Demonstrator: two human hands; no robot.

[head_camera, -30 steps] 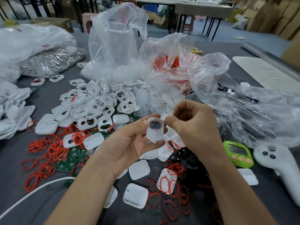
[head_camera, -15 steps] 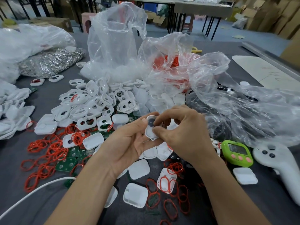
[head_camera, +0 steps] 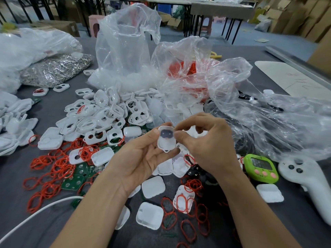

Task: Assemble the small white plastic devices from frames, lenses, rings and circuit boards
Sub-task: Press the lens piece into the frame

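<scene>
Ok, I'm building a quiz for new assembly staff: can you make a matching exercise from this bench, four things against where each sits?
Things:
1 green timer
2 white cable
3 bag of silver metal parts
4 white frame

Places:
A far left of the table
B held in the left hand
C near right, beside the white controller
D near left corner

Pairs: 1-C, 2-D, 3-A, 4-B.
</scene>
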